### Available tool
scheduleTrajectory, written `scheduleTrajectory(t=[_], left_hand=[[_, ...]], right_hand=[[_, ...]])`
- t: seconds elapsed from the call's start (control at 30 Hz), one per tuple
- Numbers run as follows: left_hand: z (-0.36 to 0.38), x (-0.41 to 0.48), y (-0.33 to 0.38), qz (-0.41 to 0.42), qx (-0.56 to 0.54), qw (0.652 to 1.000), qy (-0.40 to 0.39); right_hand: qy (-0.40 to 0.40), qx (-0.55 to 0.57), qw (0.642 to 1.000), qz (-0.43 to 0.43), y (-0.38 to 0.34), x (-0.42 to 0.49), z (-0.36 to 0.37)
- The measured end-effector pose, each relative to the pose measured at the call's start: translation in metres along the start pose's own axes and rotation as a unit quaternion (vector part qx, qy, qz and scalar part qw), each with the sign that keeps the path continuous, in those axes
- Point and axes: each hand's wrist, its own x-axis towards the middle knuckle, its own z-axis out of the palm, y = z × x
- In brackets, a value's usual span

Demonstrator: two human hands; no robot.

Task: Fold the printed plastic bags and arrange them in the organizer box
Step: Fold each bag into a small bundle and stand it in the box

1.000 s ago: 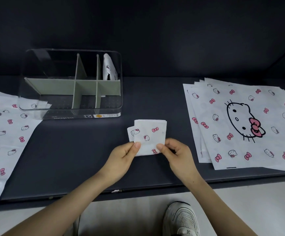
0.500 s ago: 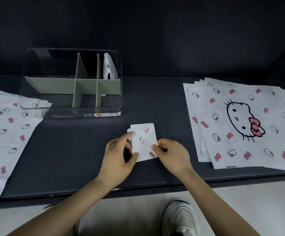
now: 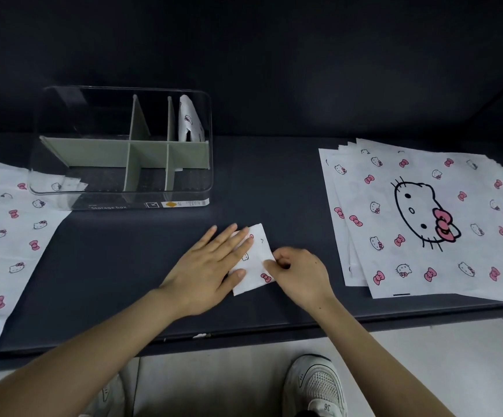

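Note:
A small folded white bag [image 3: 257, 260] printed with pink bows lies on the dark table near the front edge. My left hand [image 3: 211, 266] presses flat on its left half, fingers straight. My right hand [image 3: 296, 270] pinches the bag's right edge with curled fingers. The clear organizer box [image 3: 93, 194] with grey-green dividers stands at the back left. One folded bag [image 3: 188, 121] stands upright in its far right compartment. A stack of flat printed bags [image 3: 424, 218] lies to the right.
More flat printed bags [image 3: 6, 236] lie at the left, partly under the box's front corner. The table's front edge [image 3: 244, 332] runs just below my wrists. A shoe [image 3: 314, 386] shows on the floor below.
The bag went from held up in both hands to folded narrower and laid down. My left hand moved from its edge to lie flat on top. My right hand keeps its pinch.

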Motion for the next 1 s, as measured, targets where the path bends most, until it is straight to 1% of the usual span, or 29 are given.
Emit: scheduleTrajectory(t=[0.07,0.1,0.13,0.17,0.2,0.23,0.27,0.3,0.33,0.43,0.57,0.63,0.67,0.7,0.73,0.77,0.8,0.87,0.93,1.0], left_hand=[[0.004,-0.001,0.010,-0.033,0.006,0.999,0.008],[0.005,-0.002,0.016,-0.052,0.004,0.999,0.012],[0.006,-0.001,0.021,-0.071,0.000,0.997,0.014],[0.008,-0.001,0.025,-0.089,-0.004,0.996,0.017],[0.009,-0.001,0.029,-0.105,-0.009,0.994,0.019],[0.011,-0.001,0.030,-0.117,-0.012,0.993,0.021],[0.012,-0.001,0.031,-0.124,-0.014,0.992,0.023],[0.012,-0.002,0.032,-0.127,-0.012,0.992,0.025],[0.013,-0.002,0.032,-0.128,-0.009,0.991,0.026],[0.012,-0.002,0.032,-0.137,-0.002,0.990,0.020],[0.011,-0.002,0.035,-0.151,0.000,0.988,0.016],[0.012,-0.001,0.039,-0.165,-0.002,0.986,0.028],[0.013,-0.001,0.041,-0.176,-0.003,0.984,0.036],[0.015,0.000,0.044,-0.187,-0.004,0.981,0.042],[0.016,0.000,0.046,-0.198,-0.006,0.979,0.046],[0.016,0.001,0.048,-0.206,-0.007,0.977,0.050],[0.017,0.001,0.049,-0.212,-0.005,0.976,0.052],[0.019,0.001,0.049,-0.216,-0.002,0.975,0.051],[0.020,0.002,0.048,-0.221,-0.010,0.974,0.051],[0.020,0.001,0.048,-0.226,-0.025,0.973,0.044]], right_hand=[[0.038,0.026,0.999,0.014,0.002,-0.001,0.003],[0.089,0.030,0.996,0.011,0.003,-0.002,0.005],[0.169,0.004,0.985,-0.017,0.005,-0.003,0.008],[0.228,-0.047,0.970,-0.064,0.009,-0.004,0.011],[0.257,-0.101,0.953,-0.121,0.011,-0.005,0.015],[0.250,-0.150,0.939,-0.181,0.013,-0.004,0.021],[0.212,-0.192,0.931,-0.229,0.016,-0.004,0.027],[0.176,-0.221,0.924,-0.258,0.020,-0.004,0.034],[0.149,-0.235,0.924,-0.261,0.022,-0.004,0.038],[0.134,-0.268,0.929,-0.218,0.035,-0.004,0.036],[0.166,-0.278,0.928,-0.182,0.037,-0.006,0.029],[0.215,-0.235,0.936,-0.149,0.032,-0.008,0.027],[0.242,-0.194,0.941,-0.132,0.027,-0.010,0.026],[0.244,-0.142,0.953,-0.108,0.022,-0.012,0.025],[0.219,-0.086,0.969,-0.071,0.016,-0.013,0.022],[0.171,-0.038,0.984,-0.021,0.010,-0.012,0.018],[0.122,-0.003,0.992,0.032,0.005,-0.008,0.017],[0.060,0.002,0.994,0.091,-0.001,0.002,0.013],[0.043,-0.008,0.993,0.114,-0.007,0.009,0.009],[0.049,-0.029,0.992,0.110,-0.013,0.010,0.006]])
